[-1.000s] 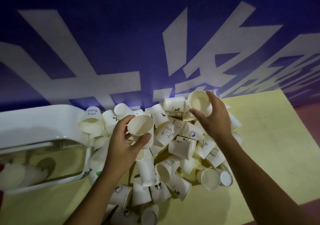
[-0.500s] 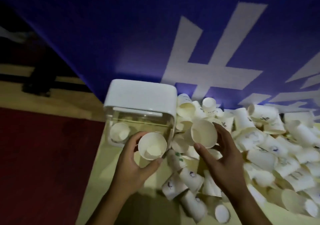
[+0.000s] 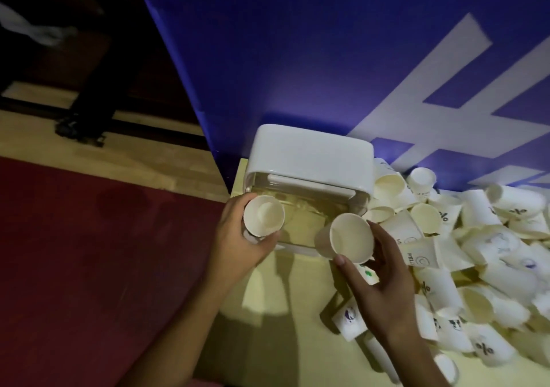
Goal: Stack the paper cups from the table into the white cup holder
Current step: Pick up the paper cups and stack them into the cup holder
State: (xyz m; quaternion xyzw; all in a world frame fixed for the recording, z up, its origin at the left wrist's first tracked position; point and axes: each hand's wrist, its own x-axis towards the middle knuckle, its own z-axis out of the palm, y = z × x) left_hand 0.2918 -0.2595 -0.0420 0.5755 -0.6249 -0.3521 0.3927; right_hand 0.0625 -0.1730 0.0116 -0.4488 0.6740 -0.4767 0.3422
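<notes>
In the head view, the left hand curls around a paper cup with its open mouth facing up, held at the front left of the white cup holder, which stands on the yellow table against the blue banner. The right hand grips a second cup between thumb and fingers, just in front of the holder's clear front. A heap of loose cups lies to the right of the holder.

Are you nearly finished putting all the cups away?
Not nearly! Done: I cannot tell how many cups sit inside the white cup holder. In hand: the left hand grips one cup and the right hand grips another cup, both at the holder's open front. Left: a big pile of cups lies on the table.
</notes>
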